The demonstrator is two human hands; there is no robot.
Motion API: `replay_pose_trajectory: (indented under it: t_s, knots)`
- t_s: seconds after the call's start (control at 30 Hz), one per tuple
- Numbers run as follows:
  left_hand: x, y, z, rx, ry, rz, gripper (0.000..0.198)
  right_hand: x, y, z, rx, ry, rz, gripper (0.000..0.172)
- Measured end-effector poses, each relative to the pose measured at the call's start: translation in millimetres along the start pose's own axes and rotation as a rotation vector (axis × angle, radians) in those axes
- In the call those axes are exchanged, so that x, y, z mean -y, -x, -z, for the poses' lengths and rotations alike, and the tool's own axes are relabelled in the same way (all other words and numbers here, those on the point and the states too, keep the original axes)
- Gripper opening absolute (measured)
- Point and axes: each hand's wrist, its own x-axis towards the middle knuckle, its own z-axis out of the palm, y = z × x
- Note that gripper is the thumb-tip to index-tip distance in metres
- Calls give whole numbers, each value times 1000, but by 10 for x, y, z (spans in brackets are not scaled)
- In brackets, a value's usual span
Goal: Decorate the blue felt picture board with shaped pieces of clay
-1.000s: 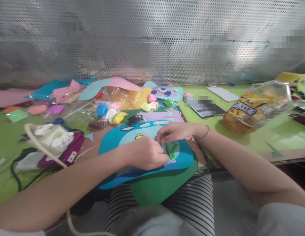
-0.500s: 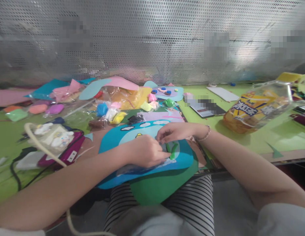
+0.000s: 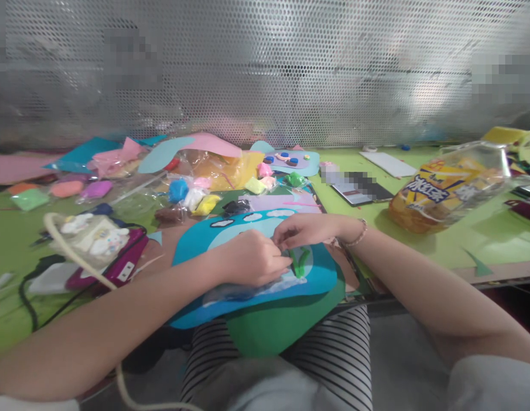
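Note:
A blue paper picture [image 3: 320,279] lies at the table's front edge, with white cloud shapes outlined in dark [image 3: 253,217] along its top. Green clay strips [image 3: 299,264] form a V on its right part. Over the middle of the picture, my left hand [image 3: 256,260] is closed, its fingertips just left of the green clay. My right hand [image 3: 305,229] comes in from the right with bent fingers pinched together, close to the left hand's knuckles. Whatever either hand may hold is hidden by the fingers.
Bagged clay lumps, among them a blue one [image 3: 178,190] and a yellow one [image 3: 206,204], lie behind the picture. A tea bottle [image 3: 444,188] leans at right near a phone [image 3: 354,191]. A purple case [image 3: 130,268] and a pale cable [image 3: 76,260] are at left. Green paper [image 3: 268,331] overhangs my lap.
My left hand has drawn back slightly up and left, its extended finger moving off the green clay and curling in. The right hand stays nearly in place.

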Motion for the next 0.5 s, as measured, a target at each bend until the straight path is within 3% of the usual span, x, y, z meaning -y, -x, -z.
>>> replay_pose_trajectory:
  t_s: [0.1,0.5]
  knots:
    - [32,2,-7,23,-23,-66,33,7,3,1,-4,7,1,19]
    - [23,0,-12,66,-24,-55,36,-13,-3,-8,-6,35,9,20]
